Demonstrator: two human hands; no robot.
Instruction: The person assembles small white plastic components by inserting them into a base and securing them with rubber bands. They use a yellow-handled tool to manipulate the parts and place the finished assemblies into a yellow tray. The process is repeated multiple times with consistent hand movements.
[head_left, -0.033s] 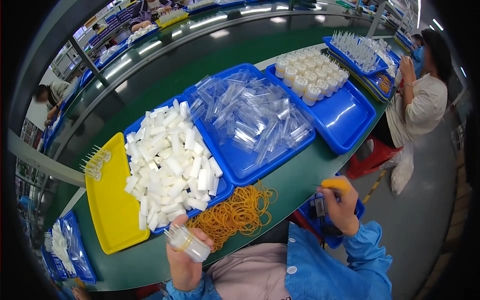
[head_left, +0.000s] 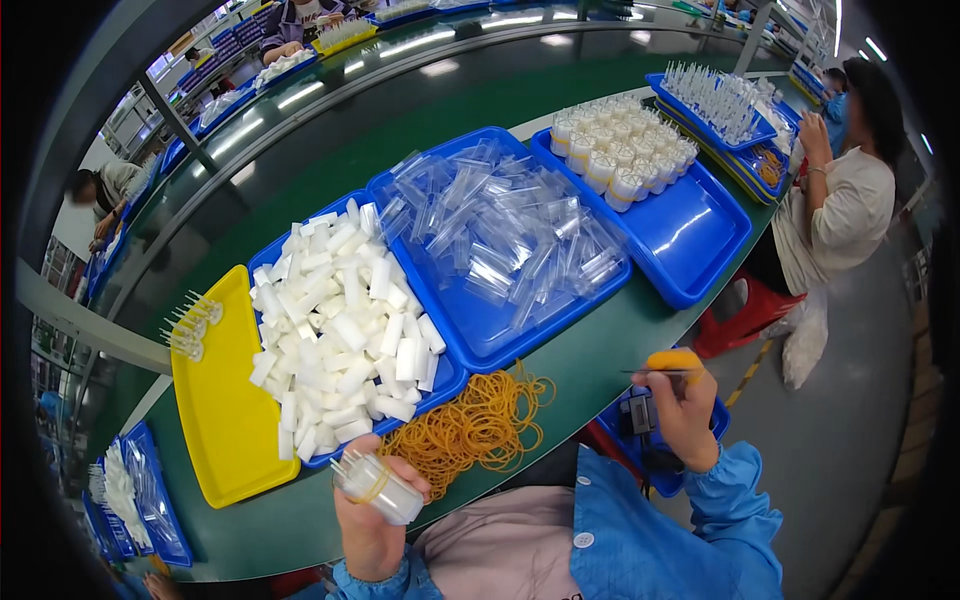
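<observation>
Left hand [head_left: 366, 528] curls round a rubber-banded white bundle [head_left: 388, 495]; right hand [head_left: 688, 420] pinches a thin tool [head_left: 644, 372] that a loose pinch could drop.

Blocks [head_left: 350, 332] in tray [head_left: 457, 380]; sleeve tray [head_left: 470, 328] right of it; rubber bands [head_left: 478, 418] before both.

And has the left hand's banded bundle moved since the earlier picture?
No, not clearly: the bundle in the left hand stays just below the near edge of the white-filled blue tray.
</observation>
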